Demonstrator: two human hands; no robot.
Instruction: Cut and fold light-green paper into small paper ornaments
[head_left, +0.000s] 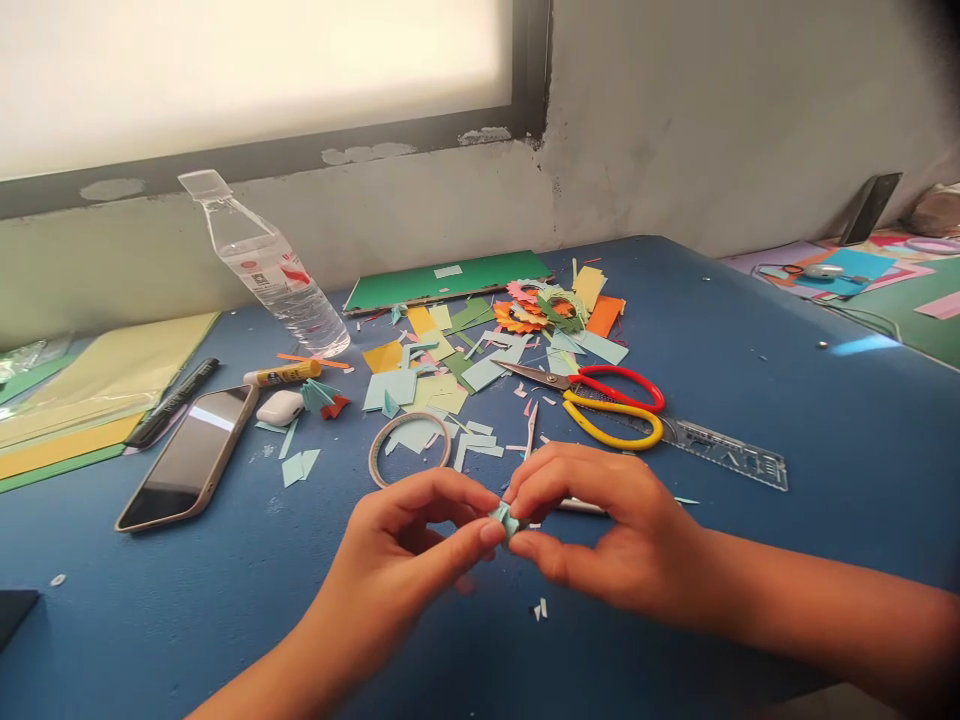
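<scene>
Between both hands, above the front part of the blue table (pixel 300 580), is a small folded piece of light blue paper (pixel 505 519). My left hand (pixel 420 545) pinches its left side between thumb and fingertips. From the right, my right hand (pixel 607 525) grips the same paper with thumb and index finger. Fingertips cover much of the piece, so its full shape is hidden. Just behind the hands lie a roll of tape (pixel 373 455) and scissors (pixel 611 405) with one red and one yellow handle. A pen-like tool is partly hidden behind my right hand.
Paper scraps (pixel 431 385) and paper flower rings (pixel 525 315) cover the table's middle. A water bottle (pixel 281 280), glue stick (pixel 285 373), earphone case (pixel 280 408), phone (pixel 191 455) and black marker (pixel 172 402) are at left. A clear ruler (pixel 727 452) lies right, a green board (pixel 450 280) behind.
</scene>
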